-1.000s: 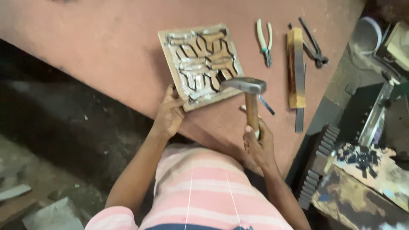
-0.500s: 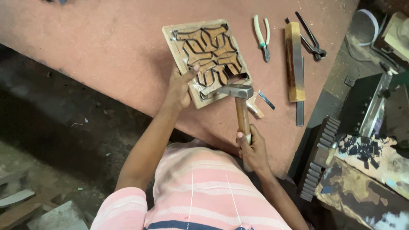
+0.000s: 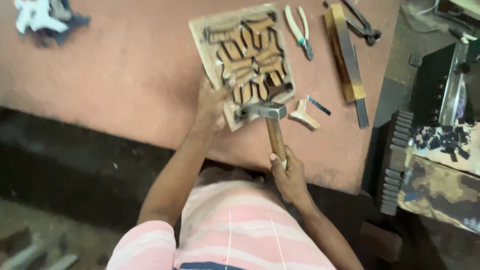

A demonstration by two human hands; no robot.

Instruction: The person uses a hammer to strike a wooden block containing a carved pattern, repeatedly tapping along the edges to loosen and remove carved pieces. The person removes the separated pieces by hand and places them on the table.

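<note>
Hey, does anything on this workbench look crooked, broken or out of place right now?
Only the square patterned mould: it sits askew to the bench edge, under the left hand and hammer in the right hand. No visible damage.
</note>
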